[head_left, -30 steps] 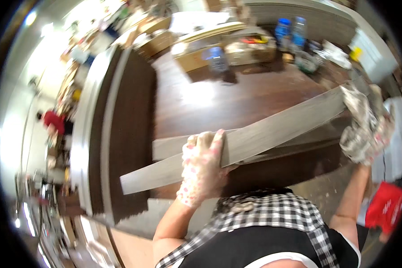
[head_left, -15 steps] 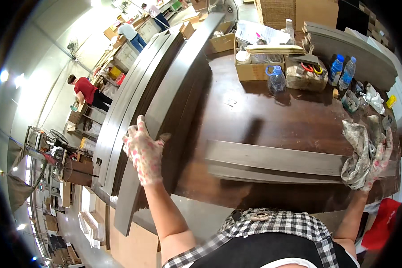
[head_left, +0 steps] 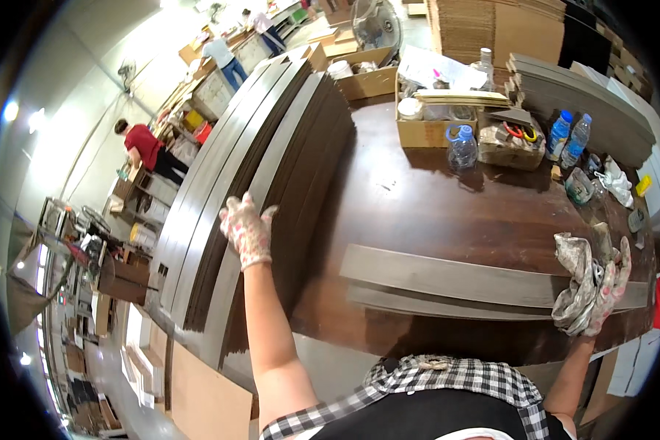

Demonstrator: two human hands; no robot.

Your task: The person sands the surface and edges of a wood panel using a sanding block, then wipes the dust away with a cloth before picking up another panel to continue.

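Note:
My left hand [head_left: 248,231], in a white glove with pink spots, lies over the top of a tall stack of long grey boards [head_left: 290,147]. Its fingers are spread, and nothing is gripped in them. Beside that stack, on its left, stands a second one of the same boards [head_left: 224,147]. At the right, my gloved right hand [head_left: 609,293] is closed on a crumpled, stained rag [head_left: 573,286]. The rag rests on the right end of a long grey board [head_left: 447,275], which lies over other boards on the dark brown table [head_left: 389,198].
Along the table's far side are a cardboard box [head_left: 425,136] with papers, a taped block [head_left: 510,150] with scissors, and several plastic bottles [head_left: 557,136]. More boards [head_left: 587,103] are stacked behind. A fan [head_left: 376,26] stands beyond. People [head_left: 150,150] work at benches far left.
The top board under my left hand has gone from lying askew to lying in line with its stack. My left hand has shifted slightly right. My right hand still holds the rag.

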